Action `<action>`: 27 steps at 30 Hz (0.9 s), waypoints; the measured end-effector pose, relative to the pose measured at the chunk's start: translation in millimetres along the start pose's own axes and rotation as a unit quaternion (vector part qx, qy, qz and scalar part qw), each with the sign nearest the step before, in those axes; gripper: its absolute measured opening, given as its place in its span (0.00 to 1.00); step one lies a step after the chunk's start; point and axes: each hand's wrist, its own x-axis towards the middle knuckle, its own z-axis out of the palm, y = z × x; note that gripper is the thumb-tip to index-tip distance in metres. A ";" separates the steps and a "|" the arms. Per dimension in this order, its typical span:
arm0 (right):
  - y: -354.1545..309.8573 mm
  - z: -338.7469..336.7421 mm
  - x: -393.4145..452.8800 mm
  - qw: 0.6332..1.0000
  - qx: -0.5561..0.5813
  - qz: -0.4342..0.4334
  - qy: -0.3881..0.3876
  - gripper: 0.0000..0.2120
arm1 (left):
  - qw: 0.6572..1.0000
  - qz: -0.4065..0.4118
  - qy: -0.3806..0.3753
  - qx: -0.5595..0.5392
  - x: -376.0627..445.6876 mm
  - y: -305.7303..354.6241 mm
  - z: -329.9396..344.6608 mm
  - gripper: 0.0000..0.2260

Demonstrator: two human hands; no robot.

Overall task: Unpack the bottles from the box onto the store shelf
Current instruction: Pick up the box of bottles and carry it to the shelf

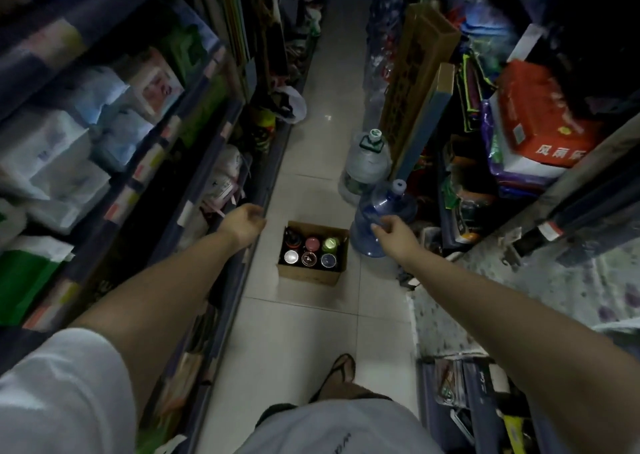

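Note:
An open cardboard box (304, 273) stands on the tiled aisle floor ahead of me, with several upright bottles (312, 245) inside, their caps showing. My left hand (244, 224) hangs above and left of the box, close to the left shelf (221, 149), fingers loosely curled and holding nothing. My right hand (393, 235) is stretched out right of the box, in front of a blue water jug (381, 211), fingers curled with nothing visibly in them. Both hands are apart from the box.
Shelves packed with goods line both sides of the narrow aisle. A clear water jug (365, 163) and a tall cardboard piece (415, 73) stand at the right. A white bag (292, 102) lies on the floor farther along. My sandalled foot (341, 372) is on the tiles.

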 end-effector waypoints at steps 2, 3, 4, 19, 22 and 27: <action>-1.4 -9.4 29.2 1.000 -0.013 0.002 -0.022 0.15 | 1.000 -0.013 -0.007 -0.015 27.2 14.0 6.2 0.20; -1.8 -12.9 43.4 0.999 -0.019 0.004 -0.032 0.15 | 0.999 -0.021 -0.009 -0.032 40.3 18.5 10.6 0.21; -2.9 -16.6 56.4 0.999 -0.024 0.006 -0.040 0.16 | 0.999 -0.027 -0.010 -0.037 50.0 24.1 14.3 0.21; -1.2 -8.9 184.3 0.993 0.017 0.090 -0.077 0.22 | 0.998 -0.045 -0.045 0.003 186.1 72.0 43.6 0.18; -8.6 -1.2 215.0 0.992 0.014 0.110 -0.055 0.21 | 0.998 -0.040 -0.057 -0.009 229.4 75.6 45.6 0.18; -14.3 21.1 251.8 0.989 0.024 0.144 -0.017 0.19 | 0.994 -0.048 -0.091 -0.042 283.1 56.8 47.4 0.18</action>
